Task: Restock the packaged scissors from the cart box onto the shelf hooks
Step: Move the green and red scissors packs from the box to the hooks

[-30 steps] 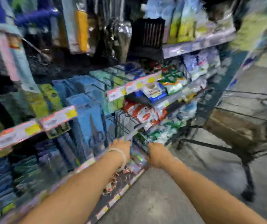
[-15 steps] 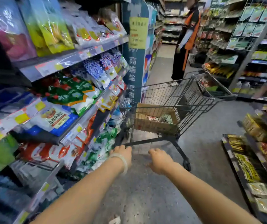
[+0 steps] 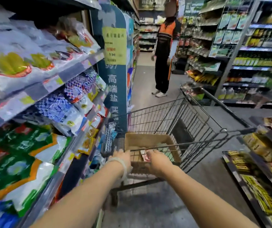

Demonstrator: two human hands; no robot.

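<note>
Both hands at the cart [image 3: 189, 122] rim: left hand [image 3: 121, 157] and right hand [image 3: 158, 160] over the box [image 3: 148, 140], fingers too blurry to tell. Aisle beyond is open.

A single head-worn view looks forward and down along a shop aisle, close over the cart [image 3: 173, 122] just ahead. Shelves [image 3: 53, 76] run close along its left side, with more racks [image 3: 240, 51] farther off at right.
</note>
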